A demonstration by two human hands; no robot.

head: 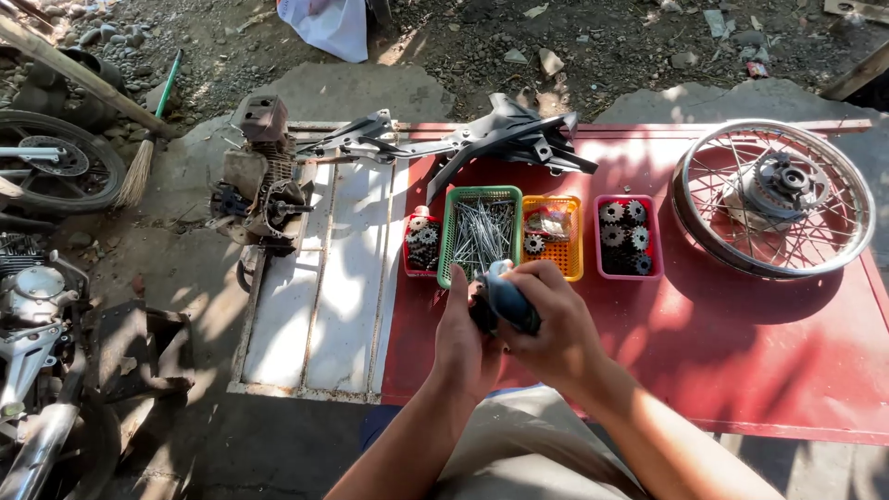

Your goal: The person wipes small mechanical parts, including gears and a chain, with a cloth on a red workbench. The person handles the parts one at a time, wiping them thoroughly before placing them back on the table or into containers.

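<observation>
- The part (505, 298) is small, rounded and blue-grey with a dark end, held over the red sheet (741, 343) just in front of the green basket (480, 236) of spokes.
- The right hand (554, 324) has its fingers curled tight over the part.
- The left hand (466, 338) cups the part from the side, thumb raised.
- The hands hide most of the part; what it is I cannot tell.
- The wheel (773, 197) lies well apart.

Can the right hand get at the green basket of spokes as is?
Probably not freely: the right hand is wrapped around a dark blue object with the left hand. The green basket lies unobstructed just beyond.
</observation>
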